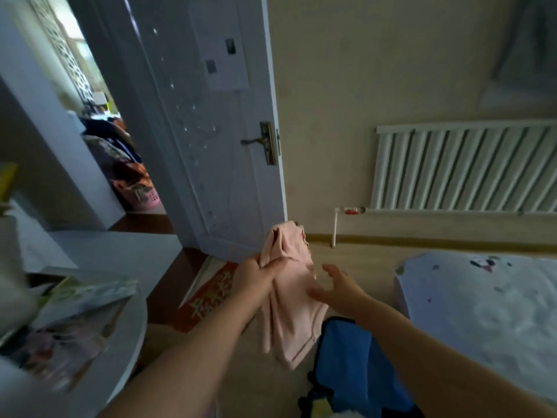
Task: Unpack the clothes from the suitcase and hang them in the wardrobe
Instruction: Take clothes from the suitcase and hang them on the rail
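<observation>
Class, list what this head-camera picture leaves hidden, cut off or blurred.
Head view: the pink garment is bunched in the left hand; its type is unclear.
Head view: the blue suitcase is cut by the bottom edge; contents mostly hidden.
Head view: the magazines at left are blurred; print unreadable.
No wardrobe is in frame.

Two hands [256, 276] [334, 288], one pink garment [289, 312], one blue suitcase [346, 357], one radiator [464, 167]

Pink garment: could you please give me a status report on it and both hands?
Left hand grips pink garment near its top, lifted, blue suitcase below. Right hand open beside the garment. No wardrobe or hanger in view.
</observation>
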`<move>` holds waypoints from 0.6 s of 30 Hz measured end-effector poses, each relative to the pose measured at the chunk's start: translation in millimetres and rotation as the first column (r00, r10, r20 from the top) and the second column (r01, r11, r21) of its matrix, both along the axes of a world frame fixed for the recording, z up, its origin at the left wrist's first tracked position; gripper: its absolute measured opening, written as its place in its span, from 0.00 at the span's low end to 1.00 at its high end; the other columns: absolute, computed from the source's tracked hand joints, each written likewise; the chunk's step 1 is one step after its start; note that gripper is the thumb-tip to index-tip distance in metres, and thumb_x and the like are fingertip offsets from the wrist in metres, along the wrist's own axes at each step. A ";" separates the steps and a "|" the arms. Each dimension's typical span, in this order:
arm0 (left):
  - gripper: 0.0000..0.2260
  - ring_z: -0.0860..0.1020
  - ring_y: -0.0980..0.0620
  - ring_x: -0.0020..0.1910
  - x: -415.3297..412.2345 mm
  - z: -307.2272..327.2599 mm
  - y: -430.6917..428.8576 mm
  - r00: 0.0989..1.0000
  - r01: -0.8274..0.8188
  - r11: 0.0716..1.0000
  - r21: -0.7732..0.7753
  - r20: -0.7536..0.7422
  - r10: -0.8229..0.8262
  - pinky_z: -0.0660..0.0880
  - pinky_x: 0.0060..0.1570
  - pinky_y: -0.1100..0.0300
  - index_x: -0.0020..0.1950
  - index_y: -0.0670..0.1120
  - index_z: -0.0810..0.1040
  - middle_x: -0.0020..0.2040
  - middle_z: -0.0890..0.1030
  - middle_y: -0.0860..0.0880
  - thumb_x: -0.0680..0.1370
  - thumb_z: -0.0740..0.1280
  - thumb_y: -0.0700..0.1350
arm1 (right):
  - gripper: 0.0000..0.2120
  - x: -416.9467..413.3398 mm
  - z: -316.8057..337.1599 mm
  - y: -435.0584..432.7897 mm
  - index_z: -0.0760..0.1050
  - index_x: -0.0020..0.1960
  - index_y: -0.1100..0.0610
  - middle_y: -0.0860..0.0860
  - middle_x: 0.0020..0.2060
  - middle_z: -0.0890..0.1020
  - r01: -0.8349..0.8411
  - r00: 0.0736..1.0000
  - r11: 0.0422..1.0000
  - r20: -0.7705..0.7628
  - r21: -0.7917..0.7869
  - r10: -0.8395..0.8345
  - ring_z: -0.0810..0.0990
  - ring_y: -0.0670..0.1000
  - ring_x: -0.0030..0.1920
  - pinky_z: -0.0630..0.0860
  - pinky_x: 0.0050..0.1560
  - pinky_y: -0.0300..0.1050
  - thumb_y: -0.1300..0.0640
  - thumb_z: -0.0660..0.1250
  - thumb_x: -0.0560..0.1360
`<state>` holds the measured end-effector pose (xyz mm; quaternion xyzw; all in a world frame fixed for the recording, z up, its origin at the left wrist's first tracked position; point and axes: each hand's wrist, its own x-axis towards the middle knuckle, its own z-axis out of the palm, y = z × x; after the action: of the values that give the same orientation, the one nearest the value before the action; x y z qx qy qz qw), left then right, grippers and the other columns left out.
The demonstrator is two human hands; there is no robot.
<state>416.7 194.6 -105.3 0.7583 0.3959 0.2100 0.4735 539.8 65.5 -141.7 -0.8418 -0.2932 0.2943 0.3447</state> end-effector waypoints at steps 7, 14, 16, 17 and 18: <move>0.15 0.79 0.46 0.50 -17.4 66.6 -0.5 0.989 -0.131 0.988 0.082 0.075 0.125 0.68 0.43 0.60 0.53 0.40 0.81 0.48 0.82 0.41 0.76 0.67 0.51 | 0.15 -12.2 42.8 12.5 0.78 0.53 0.56 0.55 0.49 0.81 -0.121 0.992 0.990 0.045 0.078 0.117 0.80 0.54 0.49 0.79 0.54 0.52 0.47 0.66 0.74; 0.20 0.80 0.41 0.50 -45.8 103.4 -12.1 0.950 -0.307 0.944 0.119 -0.027 0.312 0.74 0.48 0.54 0.54 0.43 0.80 0.49 0.82 0.41 0.75 0.65 0.59 | 0.14 -33.4 109.3 12.2 0.76 0.50 0.60 0.58 0.45 0.81 -0.003 0.947 0.937 -0.300 0.350 0.115 0.80 0.55 0.44 0.81 0.48 0.53 0.49 0.62 0.77; 0.19 0.80 0.43 0.47 -54.2 107.1 -19.7 0.948 -0.306 0.944 0.126 -0.047 0.314 0.74 0.45 0.55 0.47 0.43 0.79 0.45 0.81 0.43 0.74 0.66 0.60 | 0.11 -38.5 126.8 13.8 0.73 0.51 0.60 0.55 0.38 0.77 0.092 0.915 0.921 -0.397 0.378 0.072 0.76 0.53 0.36 0.77 0.36 0.47 0.52 0.61 0.78; 0.16 0.80 0.45 0.47 -61.4 108.7 -26.2 0.957 -0.288 0.955 0.073 -0.022 0.291 0.75 0.46 0.55 0.44 0.45 0.79 0.45 0.81 0.45 0.74 0.68 0.58 | 0.10 -41.9 133.8 14.6 0.71 0.49 0.60 0.55 0.35 0.75 0.127 0.903 0.916 -0.426 0.380 0.051 0.75 0.53 0.32 0.73 0.30 0.44 0.53 0.60 0.78; 0.12 0.80 0.48 0.47 -69.3 111.0 -35.4 0.970 -0.243 0.970 -0.021 0.002 0.243 0.77 0.46 0.56 0.44 0.47 0.79 0.46 0.81 0.46 0.74 0.70 0.56 | 0.10 -45.6 139.5 15.9 0.71 0.48 0.61 0.56 0.32 0.73 0.158 0.892 0.909 -0.450 0.386 0.036 0.74 0.53 0.28 0.70 0.26 0.42 0.54 0.59 0.79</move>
<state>347.4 159.3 5.7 0.6988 0.4867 0.2643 0.4528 494.2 81.5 -2.3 -0.6684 -0.2342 0.3997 0.5819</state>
